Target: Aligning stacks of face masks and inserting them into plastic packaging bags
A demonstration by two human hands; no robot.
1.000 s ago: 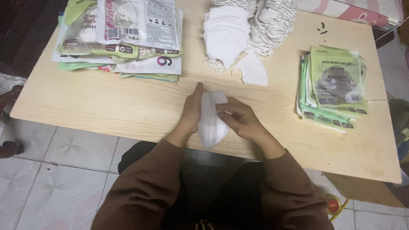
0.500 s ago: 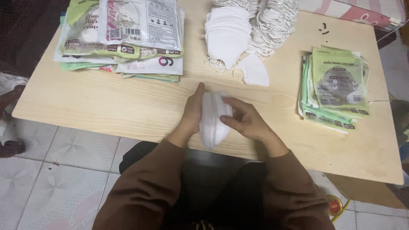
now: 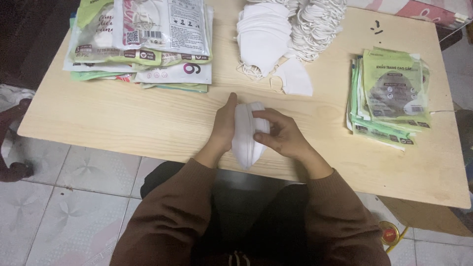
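From the head camera, looking straight down: both hands are together at the near edge of the pale wooden table [image 3: 123, 118], and between them stands a small stack of folded white face masks [image 3: 248, 135], held on edge with its lower tip reaching just past the table's edge toward the lap. The left hand [image 3: 224, 123] lies flat along the stack's left side, fingers straight and pointing away from the body, palm pressed against the masks. The right hand [image 3: 280, 134] wraps the other side, fingers curled over the top and front of the stack, thumb tucked against it, so the bundle is squeezed between the two hands, both closed on it. Brown sleeves run back to the bottom of the frame. Further up the table, well apart from the hands, sits a loose heap of white masks [image 3: 263, 42] with one lying on its own just beside the heap on the near right, and next to that a tangle of white ear loops [image 3: 318, 24]. At the far left corner there's a thick pile of printed plastic pouches [image 3: 143, 44], green and white; on the right side a neater stack of green pouches [image 3: 389, 96], slightly fanned. Tiled floor [image 3: 64, 197] shows below the table on the left.
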